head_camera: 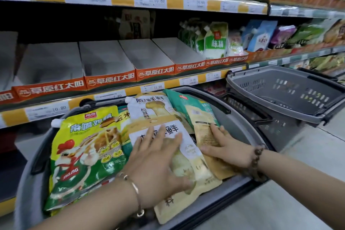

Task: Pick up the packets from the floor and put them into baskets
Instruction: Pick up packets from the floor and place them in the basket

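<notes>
Shop shelves (130,88) with orange strips are seen behind the hands. Under the hands, a grey plastic basket (28,183) is packed with packets. The left hand (158,157) is laid flat, fingers straight, on a smooth white packet (149,114). The right hand (224,147) is pressed flat on a brown and green packet (190,110), likely so the slippery bags are pushed down. Left of the left hand, a shiny yellow-green packet (84,147) is propped up. Past the right hand, a second grey basket (270,103) with holes is set.

Counting two grey baskets, a nearer basket (24,192) and a farther basket (261,85). Seeing at least five packets (84,155) in the nearer basket. Spotting at least four white trays (104,58) along the shelf (134,89) edge.
</notes>
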### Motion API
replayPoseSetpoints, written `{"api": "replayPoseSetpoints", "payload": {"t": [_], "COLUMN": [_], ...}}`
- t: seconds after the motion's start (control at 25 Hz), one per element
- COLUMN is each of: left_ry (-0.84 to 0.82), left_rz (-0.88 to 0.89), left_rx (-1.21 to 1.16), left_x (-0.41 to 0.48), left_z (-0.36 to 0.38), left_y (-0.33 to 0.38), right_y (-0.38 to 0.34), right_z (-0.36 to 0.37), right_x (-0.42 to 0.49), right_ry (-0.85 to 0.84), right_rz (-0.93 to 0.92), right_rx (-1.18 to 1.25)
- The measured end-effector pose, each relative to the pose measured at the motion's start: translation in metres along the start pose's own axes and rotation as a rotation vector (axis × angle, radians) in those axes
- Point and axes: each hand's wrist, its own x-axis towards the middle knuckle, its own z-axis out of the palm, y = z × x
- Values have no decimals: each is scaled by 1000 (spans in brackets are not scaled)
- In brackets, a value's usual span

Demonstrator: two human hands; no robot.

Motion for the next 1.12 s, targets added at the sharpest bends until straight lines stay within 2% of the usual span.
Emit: {"api": "replayPoseSetpoints", "payload": {"t": [0.12,0.28,0.4,0.48,0.6,0.72,0.84,0.92,1.0,1.04,1.12], "left_ry": [-109,-168,-183,-172,-135,-13,166,158,84,60,85], "left_rz": [61,70,64,58,57,100,140,92,32,12,-18], "left_rx": [187,220,220,205,154,75,76,106,171,207,268], "left_x": [21,46,57,57,53,49,45,45,46,47,49], "left_z": [15,30,36,39,37,27,17,16,19,21,24], "left_y": [-1,20,28,28,27,21,10,5,3,1,-5], "right_y": [2,12,5,1,-7,-5,14,21,18,12,-3], "right_z": [-4,-20,-29,-26,-12,-18,-37,-40,-35,-33,-30], "right_x": [24,27,12,0,-7,-15,-17,-14,-8,-5,-1], "right_ry": [-10,49,18,1,70,185,422,559,586,555,422], "right_rz": [62,49,42,20,-50,-70,-67,4,78,64,-32], "right_rx": [-15,62,397,428,248,521,677,491,156,67,147]}}
